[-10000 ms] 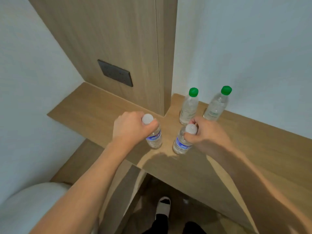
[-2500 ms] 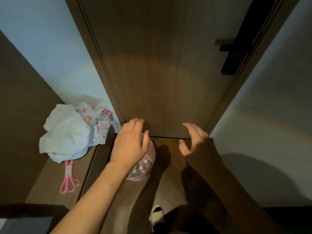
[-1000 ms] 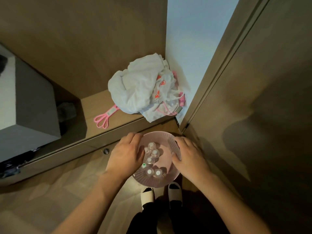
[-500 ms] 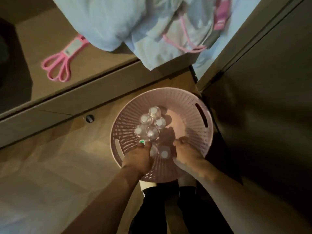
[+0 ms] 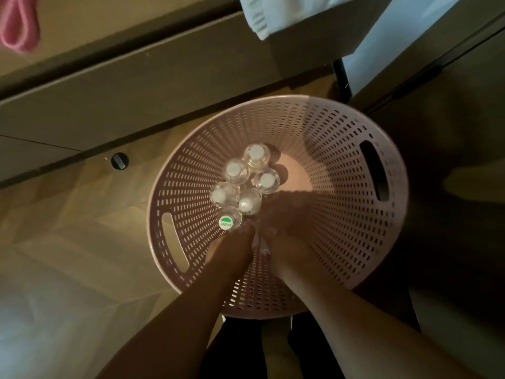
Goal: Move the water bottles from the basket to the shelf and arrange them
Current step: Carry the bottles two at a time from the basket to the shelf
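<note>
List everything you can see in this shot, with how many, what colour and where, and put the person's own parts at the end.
basket: one, pink, slotted, round, on the floor, centre of view
white-capped bottles: five, clear, upright, clustered inside the basket
green-capped bottle: one, clear, upright, nearest the left hand
clear plastic between the hands: probably bottles being held; count unclear
floor: one, wood, under the basket
low ledge: one, brown, beyond the basket
round dark fitting: one, on the floor at the ledge's foot
pink item: one, top left corner, cut off
white cloth: one, top edge, hanging over the ledge
left hand: one, in the basket, in shadow
right hand: one, in the basket, beside the left
</note>
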A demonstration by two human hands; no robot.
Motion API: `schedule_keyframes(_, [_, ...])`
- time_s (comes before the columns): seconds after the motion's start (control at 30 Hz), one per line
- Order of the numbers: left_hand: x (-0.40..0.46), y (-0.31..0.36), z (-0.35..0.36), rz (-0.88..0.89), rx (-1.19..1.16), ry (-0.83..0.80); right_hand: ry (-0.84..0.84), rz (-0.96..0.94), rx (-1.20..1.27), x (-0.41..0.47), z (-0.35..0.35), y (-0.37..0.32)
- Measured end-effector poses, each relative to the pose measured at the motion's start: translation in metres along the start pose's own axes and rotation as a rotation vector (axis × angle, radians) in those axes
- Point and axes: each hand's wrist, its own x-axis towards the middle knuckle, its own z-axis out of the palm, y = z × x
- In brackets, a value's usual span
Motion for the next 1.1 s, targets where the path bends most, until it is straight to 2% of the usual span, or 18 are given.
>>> schedule_keyframes(0.17, [-0.037,0.011,-0.030,-0.009,0.007,-0.045,0.050,0.000,0.008,-0.040,-0.036,-0.003])
schedule_keyframes(0.3, [-0.097,0.039,-0.087,0.027,-0.003,-0.013,0.093,-0.002,0.023,-0.113,-0.108,-0.016])
schedule_keyframes(0.47, [-0.202,0.087,-0.192,0.128,0.220,0.133,0.124,0.050,0.065,-0.220,-0.214,-0.036])
schedule_keyframes(0.6, [-0.296,0.127,-0.282,0.162,0.218,0.213,0.238,0.066,0.027,-0.318,-0.299,-0.058])
schedule_keyframes(0.73, [-0.384,0.152,-0.350,0.152,0.137,0.354,0.377,-0.022,-0.013,-0.410,-0.376,-0.085])
schedule_keyframes(0.9, [-0.456,0.163,-0.393,0.144,-0.021,0.624,0.476,-0.136,-0.052,-0.491,-0.439,-0.109])
schedule_keyframes(1.1, [-0.497,0.148,-0.401,0.034,-0.176,0.811,0.547,-0.242,-0.158,-0.514,-0.446,-0.147])
